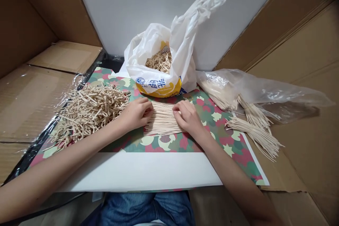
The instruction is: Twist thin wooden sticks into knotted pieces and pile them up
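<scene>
A flat row of thin pale strands (164, 119) lies side by side across the patterned sheet in front of me. My left hand (135, 113) is closed at the row's left end, thumb and fingers pinched together around the strand ends. At the right end, my right hand (188, 116) has its fingers curled and the thumb pressed in against the strands. How many strands each pinch holds is hidden by the fingers. Beside my left hand rises a loose heap of short, bent pale strips (91, 111).
A white plastic bag (182, 63) stands behind the row, with short strips (160, 60) inside. On the right, a clear plastic bag (280, 90) holds more strands, near a loose bundle (256, 136). Cardboard walls (299, 56) flank the table, whose camouflage-patterned sheet (137, 144) has a white front strip.
</scene>
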Action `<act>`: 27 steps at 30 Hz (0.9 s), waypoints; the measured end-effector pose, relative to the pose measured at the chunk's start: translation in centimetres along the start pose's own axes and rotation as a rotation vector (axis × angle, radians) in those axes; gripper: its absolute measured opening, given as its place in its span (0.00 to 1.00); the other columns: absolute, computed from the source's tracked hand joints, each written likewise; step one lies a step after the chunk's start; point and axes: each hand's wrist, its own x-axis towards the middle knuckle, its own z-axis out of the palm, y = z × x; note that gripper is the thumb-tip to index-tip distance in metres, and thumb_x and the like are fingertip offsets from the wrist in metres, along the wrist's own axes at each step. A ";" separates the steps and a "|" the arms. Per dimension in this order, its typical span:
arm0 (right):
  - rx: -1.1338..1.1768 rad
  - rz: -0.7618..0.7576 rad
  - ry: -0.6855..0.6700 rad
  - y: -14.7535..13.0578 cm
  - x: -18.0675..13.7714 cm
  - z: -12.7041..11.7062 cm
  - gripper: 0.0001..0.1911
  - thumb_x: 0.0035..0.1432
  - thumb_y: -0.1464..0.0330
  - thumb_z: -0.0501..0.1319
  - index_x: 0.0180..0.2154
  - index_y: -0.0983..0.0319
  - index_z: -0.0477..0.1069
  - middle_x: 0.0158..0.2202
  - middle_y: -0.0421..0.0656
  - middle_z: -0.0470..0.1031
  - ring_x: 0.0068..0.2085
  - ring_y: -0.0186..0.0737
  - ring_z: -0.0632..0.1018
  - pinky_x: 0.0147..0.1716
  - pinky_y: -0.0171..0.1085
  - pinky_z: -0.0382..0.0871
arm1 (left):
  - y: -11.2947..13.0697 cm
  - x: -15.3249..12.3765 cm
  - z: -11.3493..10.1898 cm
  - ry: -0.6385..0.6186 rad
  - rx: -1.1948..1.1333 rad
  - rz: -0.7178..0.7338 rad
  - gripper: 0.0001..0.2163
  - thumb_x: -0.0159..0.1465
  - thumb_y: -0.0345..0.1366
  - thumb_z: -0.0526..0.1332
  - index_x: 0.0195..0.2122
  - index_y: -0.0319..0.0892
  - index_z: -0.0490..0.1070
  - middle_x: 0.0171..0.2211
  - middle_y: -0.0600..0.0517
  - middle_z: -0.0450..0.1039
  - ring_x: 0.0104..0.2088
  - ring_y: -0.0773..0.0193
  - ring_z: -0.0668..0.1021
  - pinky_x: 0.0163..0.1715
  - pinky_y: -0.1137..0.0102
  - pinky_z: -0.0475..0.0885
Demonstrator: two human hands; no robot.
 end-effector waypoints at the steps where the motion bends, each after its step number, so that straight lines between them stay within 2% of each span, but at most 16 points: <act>1: 0.000 0.001 0.002 0.0 0.0 0.0 0.06 0.55 0.75 0.49 0.30 0.61 0.62 0.29 0.43 0.68 0.33 0.41 0.66 0.36 0.39 0.58 | 0.1 0.0 -0.1 0.010 -0.035 -0.023 0.07 0.57 0.31 0.53 0.30 0.37 0.70 0.27 0.49 0.65 0.28 0.65 0.68 0.27 0.72 0.62; 5: 0.023 0.014 0.011 -0.3 -0.1 -0.6 0.05 0.57 0.72 0.50 0.33 0.61 0.64 0.32 0.44 0.68 0.36 0.42 0.67 0.38 0.40 0.59 | 0.7 -0.2 -1.5 0.057 -0.216 -0.087 0.08 0.58 0.34 0.53 0.30 0.37 0.70 0.28 0.50 0.67 0.29 0.66 0.70 0.30 0.72 0.64; 8: 0.088 0.007 -0.049 -0.9 -0.2 -1.2 0.07 0.59 0.66 0.52 0.38 0.59 0.65 0.36 0.44 0.68 0.38 0.42 0.67 0.41 0.41 0.58 | 1.2 -0.5 -2.7 -0.022 -0.517 -0.162 0.09 0.58 0.38 0.56 0.29 0.37 0.69 0.27 0.50 0.68 0.29 0.66 0.70 0.31 0.71 0.64; 12: 0.229 -0.032 -0.107 -1.3 -0.3 -1.9 0.06 0.60 0.67 0.51 0.32 0.59 0.65 0.32 0.41 0.68 0.35 0.39 0.66 0.39 0.40 0.59 | 1.7 -0.8 -3.1 -0.137 -0.986 -0.316 0.09 0.56 0.40 0.59 0.27 0.37 0.67 0.24 0.53 0.65 0.26 0.69 0.68 0.26 0.74 0.62; 16: 0.409 -0.028 -0.193 -1.1 -0.4 -2.0 0.07 0.59 0.69 0.52 0.29 0.60 0.64 0.28 0.39 0.68 0.32 0.36 0.68 0.35 0.36 0.60 | 1.9 -1.1 -2.7 -0.160 -1.265 -0.406 0.07 0.53 0.37 0.62 0.24 0.38 0.68 0.24 0.53 0.64 0.26 0.69 0.67 0.26 0.74 0.62; 19: 0.527 -0.014 -0.311 -1.1 -0.5 -1.8 0.06 0.57 0.69 0.53 0.28 0.61 0.65 0.27 0.38 0.68 0.30 0.34 0.68 0.31 0.34 0.61 | 2.0 -1.3 -2.4 -0.243 -1.404 -0.413 0.10 0.56 0.40 0.58 0.25 0.39 0.70 0.25 0.51 0.67 0.27 0.67 0.68 0.28 0.72 0.64; 22: 0.582 -0.047 -0.404 -1.4 -0.5 -1.7 0.06 0.57 0.69 0.54 0.28 0.61 0.65 0.26 0.38 0.68 0.30 0.33 0.69 0.31 0.33 0.61 | 2.0 -1.4 -2.1 -0.493 -1.448 -0.353 0.18 0.62 0.44 0.49 0.27 0.39 0.73 0.28 0.48 0.71 0.30 0.64 0.70 0.33 0.69 0.65; 24: 0.595 -0.063 -0.449 -1.8 -0.6 -1.8 0.07 0.57 0.69 0.54 0.28 0.62 0.65 0.26 0.38 0.68 0.30 0.33 0.69 0.32 0.32 0.61 | 2.2 -1.5 -1.7 -0.594 -1.422 -0.337 0.15 0.60 0.41 0.52 0.25 0.39 0.73 0.28 0.48 0.71 0.30 0.64 0.70 0.34 0.69 0.65; 27: 0.625 -0.022 -0.501 -2.1 -0.7 -2.0 0.07 0.58 0.69 0.53 0.29 0.62 0.66 0.27 0.38 0.69 0.30 0.32 0.69 0.31 0.32 0.61 | 2.4 -1.6 -1.1 -0.567 -1.451 -0.397 0.05 0.54 0.32 0.59 0.24 0.40 0.73 0.25 0.51 0.71 0.29 0.66 0.70 0.32 0.73 0.64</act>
